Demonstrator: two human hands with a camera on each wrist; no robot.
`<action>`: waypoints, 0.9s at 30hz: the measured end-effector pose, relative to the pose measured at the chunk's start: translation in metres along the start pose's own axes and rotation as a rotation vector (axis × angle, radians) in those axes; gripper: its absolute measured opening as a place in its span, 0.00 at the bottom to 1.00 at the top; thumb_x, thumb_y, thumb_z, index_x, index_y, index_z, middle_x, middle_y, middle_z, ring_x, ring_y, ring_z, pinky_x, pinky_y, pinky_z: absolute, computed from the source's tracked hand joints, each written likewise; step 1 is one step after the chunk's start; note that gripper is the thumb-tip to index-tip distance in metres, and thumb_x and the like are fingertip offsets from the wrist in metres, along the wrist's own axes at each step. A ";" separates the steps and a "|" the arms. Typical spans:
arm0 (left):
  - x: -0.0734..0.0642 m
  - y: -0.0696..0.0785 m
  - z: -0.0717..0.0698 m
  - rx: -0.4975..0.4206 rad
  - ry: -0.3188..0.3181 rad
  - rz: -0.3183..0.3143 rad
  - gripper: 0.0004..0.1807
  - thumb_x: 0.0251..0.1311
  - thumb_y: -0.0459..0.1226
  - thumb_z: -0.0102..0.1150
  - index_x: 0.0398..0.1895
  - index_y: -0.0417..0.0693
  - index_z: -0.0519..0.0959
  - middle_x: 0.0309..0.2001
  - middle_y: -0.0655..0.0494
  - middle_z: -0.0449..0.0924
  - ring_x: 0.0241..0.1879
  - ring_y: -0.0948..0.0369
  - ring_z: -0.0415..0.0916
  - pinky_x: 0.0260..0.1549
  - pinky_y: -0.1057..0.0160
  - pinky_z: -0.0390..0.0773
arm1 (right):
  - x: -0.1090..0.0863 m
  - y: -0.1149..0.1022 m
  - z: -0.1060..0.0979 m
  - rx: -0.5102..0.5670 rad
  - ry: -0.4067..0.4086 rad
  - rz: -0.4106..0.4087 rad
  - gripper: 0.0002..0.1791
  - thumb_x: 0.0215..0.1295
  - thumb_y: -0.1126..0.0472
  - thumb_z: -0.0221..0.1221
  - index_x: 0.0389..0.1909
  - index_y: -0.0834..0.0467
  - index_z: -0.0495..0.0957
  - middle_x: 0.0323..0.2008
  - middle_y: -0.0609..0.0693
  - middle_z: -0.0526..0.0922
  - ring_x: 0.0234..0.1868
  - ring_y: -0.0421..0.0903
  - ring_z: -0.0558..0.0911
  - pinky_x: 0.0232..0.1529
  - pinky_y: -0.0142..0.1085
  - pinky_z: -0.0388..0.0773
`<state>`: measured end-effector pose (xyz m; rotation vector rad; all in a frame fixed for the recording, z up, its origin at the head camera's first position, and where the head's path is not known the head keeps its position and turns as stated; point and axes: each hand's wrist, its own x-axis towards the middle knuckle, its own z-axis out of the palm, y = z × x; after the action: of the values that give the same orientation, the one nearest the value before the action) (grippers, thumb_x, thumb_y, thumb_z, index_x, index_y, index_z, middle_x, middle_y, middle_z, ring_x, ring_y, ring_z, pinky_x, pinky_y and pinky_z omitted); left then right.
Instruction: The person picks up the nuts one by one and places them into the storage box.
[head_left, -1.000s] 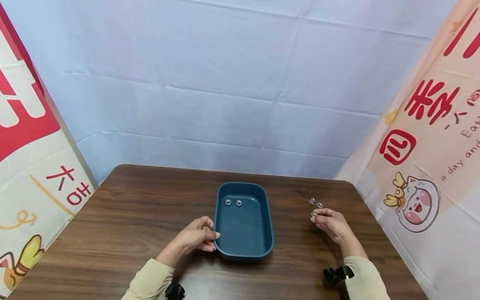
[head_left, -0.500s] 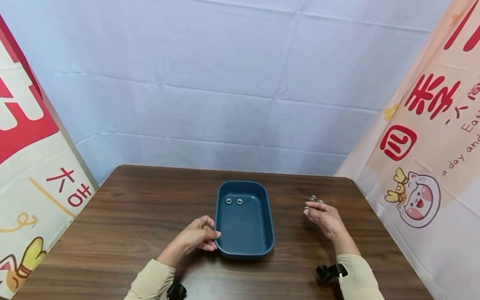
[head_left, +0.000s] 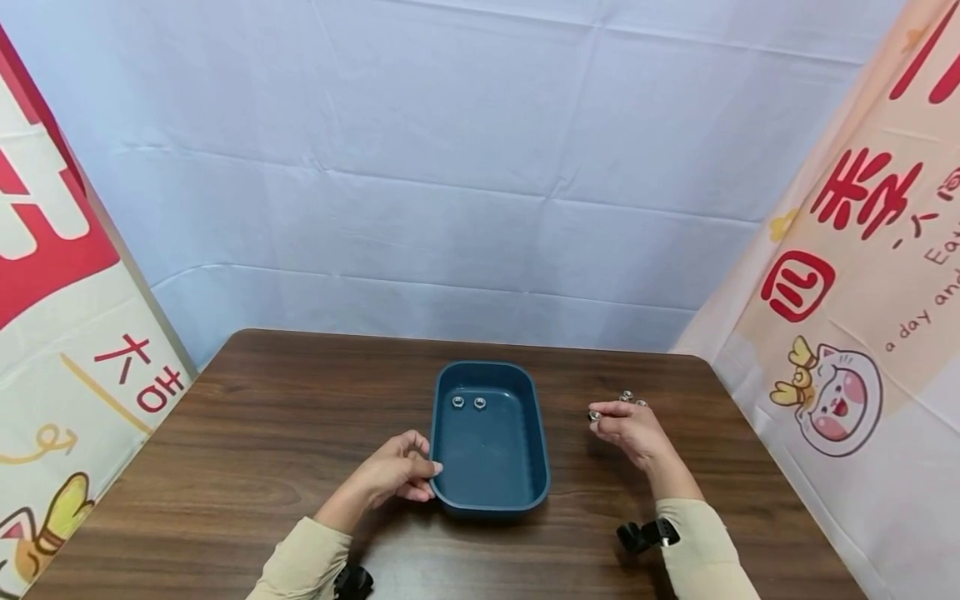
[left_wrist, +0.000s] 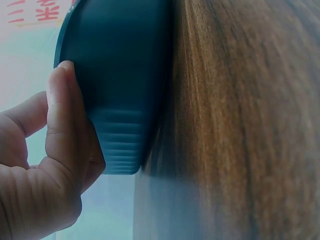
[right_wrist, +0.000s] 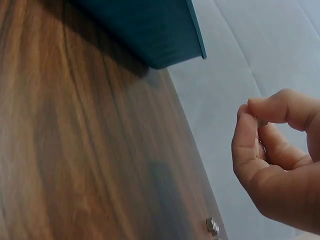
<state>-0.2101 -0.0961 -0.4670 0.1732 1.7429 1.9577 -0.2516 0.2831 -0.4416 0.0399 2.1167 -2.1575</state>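
A dark blue plastic tray sits on the wooden table, with two metal hex nuts lying near its far end. My left hand grips the tray's left wall, thumb over the rim; the left wrist view shows fingers against the outer side. To the right of the tray, my right hand pinches a hex nut between thumb and fingertips, above the table. In the right wrist view the fingers mostly hide that nut. Just behind this hand lie loose nuts, partly covered by it.
The brown table has its far edge against a pale hanging cloth. Printed cloths hang at the left and right. Each wrist carries a black strapped device.
My right hand has lifted a nut from the loose group and moved left with it, toward the tray. The left hand and tray hold their place.
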 end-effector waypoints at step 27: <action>0.000 0.001 0.000 0.006 -0.005 0.002 0.19 0.54 0.27 0.59 0.41 0.35 0.59 0.22 0.47 0.71 0.16 0.59 0.76 0.16 0.67 0.79 | 0.021 -0.031 0.044 -0.212 -0.096 0.061 0.17 0.53 0.77 0.57 0.47 0.76 0.72 0.36 0.62 0.78 0.33 0.45 0.81 0.43 0.44 0.78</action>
<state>-0.2106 -0.0964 -0.4659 0.1820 1.7460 1.9519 -0.2731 0.2382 -0.4124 -0.0185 2.2441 -1.8528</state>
